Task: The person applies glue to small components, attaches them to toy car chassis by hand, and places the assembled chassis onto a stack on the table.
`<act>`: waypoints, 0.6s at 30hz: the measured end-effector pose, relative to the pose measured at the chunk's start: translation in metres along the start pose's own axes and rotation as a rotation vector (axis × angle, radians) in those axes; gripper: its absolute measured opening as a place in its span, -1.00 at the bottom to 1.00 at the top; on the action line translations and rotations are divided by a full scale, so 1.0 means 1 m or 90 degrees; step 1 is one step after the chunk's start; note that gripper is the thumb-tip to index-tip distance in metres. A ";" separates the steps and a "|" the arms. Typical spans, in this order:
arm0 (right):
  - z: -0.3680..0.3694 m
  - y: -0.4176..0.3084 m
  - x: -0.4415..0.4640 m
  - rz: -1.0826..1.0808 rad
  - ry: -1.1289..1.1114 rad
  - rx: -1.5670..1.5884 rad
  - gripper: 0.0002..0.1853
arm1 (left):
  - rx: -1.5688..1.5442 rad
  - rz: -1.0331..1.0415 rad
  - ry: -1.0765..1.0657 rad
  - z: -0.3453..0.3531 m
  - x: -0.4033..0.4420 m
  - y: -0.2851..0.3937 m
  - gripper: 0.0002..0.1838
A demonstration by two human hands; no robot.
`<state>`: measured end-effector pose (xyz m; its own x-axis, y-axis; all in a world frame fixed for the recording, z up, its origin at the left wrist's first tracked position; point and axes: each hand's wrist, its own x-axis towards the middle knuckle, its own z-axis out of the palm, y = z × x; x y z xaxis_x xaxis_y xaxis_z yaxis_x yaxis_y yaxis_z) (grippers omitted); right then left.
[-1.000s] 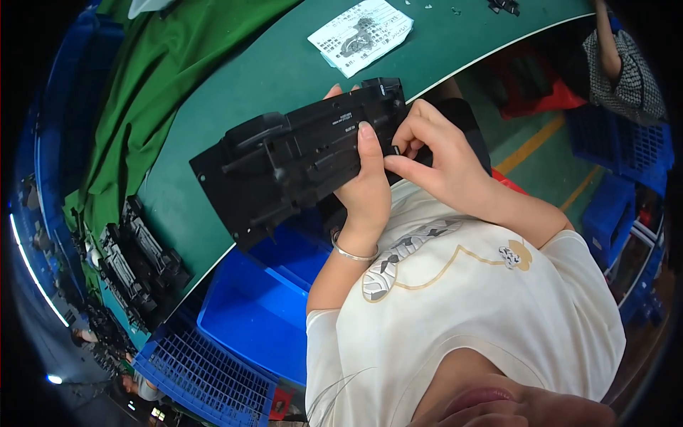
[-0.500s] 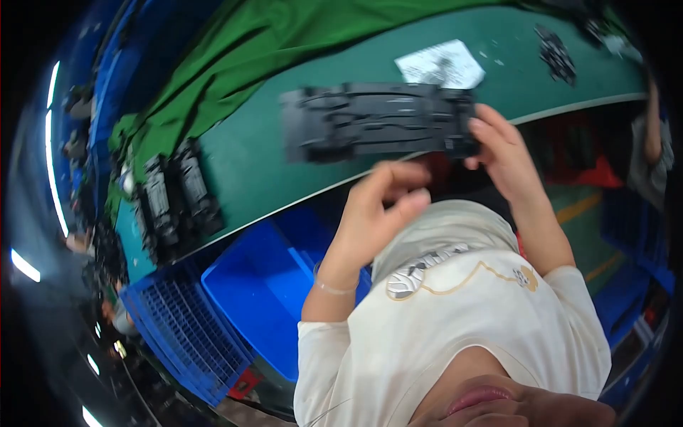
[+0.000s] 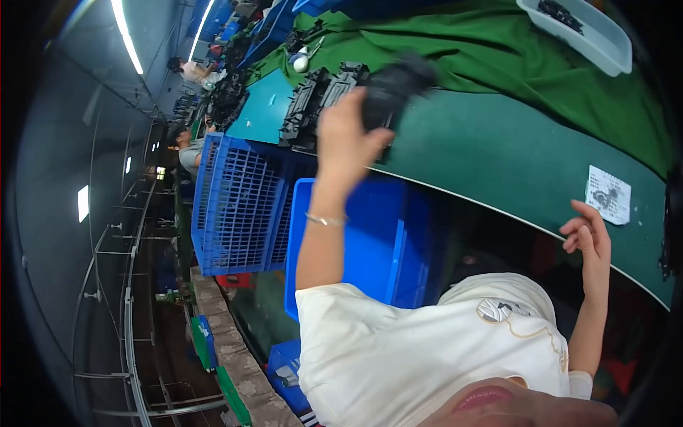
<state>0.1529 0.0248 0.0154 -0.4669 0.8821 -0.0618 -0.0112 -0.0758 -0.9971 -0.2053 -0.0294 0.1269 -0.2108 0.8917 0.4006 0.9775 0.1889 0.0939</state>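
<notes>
My left hand (image 3: 343, 139) is gripping a black plastic chassis-like part (image 3: 398, 89), with the thumb on its near side. Motion blurs the part, which is tilted over the left end of the green table (image 3: 469, 142). Right beside it, more black moulded chassis parts (image 3: 304, 103) lie in a row. My right hand (image 3: 589, 231) is empty, its fingers loosely apart, over the table's front edge. Closest to it is a white printed paper (image 3: 608, 198) with a small dark item on top.
Below the table's left end stand a blue slatted crate (image 3: 242, 206) and a blue bin (image 3: 341, 242). A green cloth (image 3: 462, 50) covers the back, with a white tray (image 3: 612, 53) holding black parts. Other people (image 3: 191, 153) are at the far left.
The view has swung left. My right hand has let go of the chassis part; my left hand has taken hold of it and carried it left to the row of similar parts.
</notes>
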 end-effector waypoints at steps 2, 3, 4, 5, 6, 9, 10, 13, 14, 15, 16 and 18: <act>-0.004 0.004 -0.002 0.043 0.006 0.023 -0.67 | 0.078 -0.208 0.018 0.005 0.012 -0.072 -0.27; -0.004 0.005 -0.003 0.051 0.007 0.024 -0.68 | 0.136 -0.225 0.023 0.011 0.014 -0.104 -0.22; -0.004 0.005 -0.003 0.057 0.011 0.025 -0.68 | 0.193 -0.240 0.031 0.018 0.018 -0.124 -0.17; -0.002 0.002 -0.003 0.058 0.015 0.030 -0.71 | 0.201 -0.255 0.022 0.022 0.022 -0.131 -0.19; -0.002 0.001 -0.004 0.051 0.016 0.021 -0.71 | 0.208 -0.271 0.012 0.027 0.025 -0.135 -0.20; -0.007 -0.001 -0.005 0.031 0.025 -0.011 -0.72 | 0.227 -0.297 -0.046 0.036 0.036 -0.137 -0.22; -0.013 -0.001 -0.005 0.022 0.031 -0.023 -0.72 | 0.233 -0.301 -0.072 0.040 0.039 -0.137 -0.23; -0.053 0.001 0.001 -0.060 0.117 -0.199 -0.71 | 0.263 -0.287 -0.086 0.049 0.039 -0.138 -0.24; -0.074 0.005 0.010 -0.131 0.190 -0.307 -0.70 | 0.268 -0.287 -0.086 0.051 0.039 -0.138 -0.23; -0.109 0.009 0.020 -0.144 0.244 -0.393 -0.66 | 0.260 -0.278 -0.074 0.053 0.037 -0.139 -0.22; -0.142 0.007 0.032 -0.159 0.300 -0.478 -0.62 | 0.253 -0.269 -0.061 0.057 0.035 -0.142 -0.21; -0.181 -0.019 0.068 -0.245 0.342 -0.740 -0.47 | 0.240 -0.259 -0.043 0.060 0.031 -0.147 -0.18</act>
<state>0.2811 0.1701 0.0223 -0.1982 0.8504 0.4874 0.8172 0.4179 -0.3970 -0.3546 -0.0049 0.0703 -0.5834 0.7380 0.3391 0.7550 0.6467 -0.1086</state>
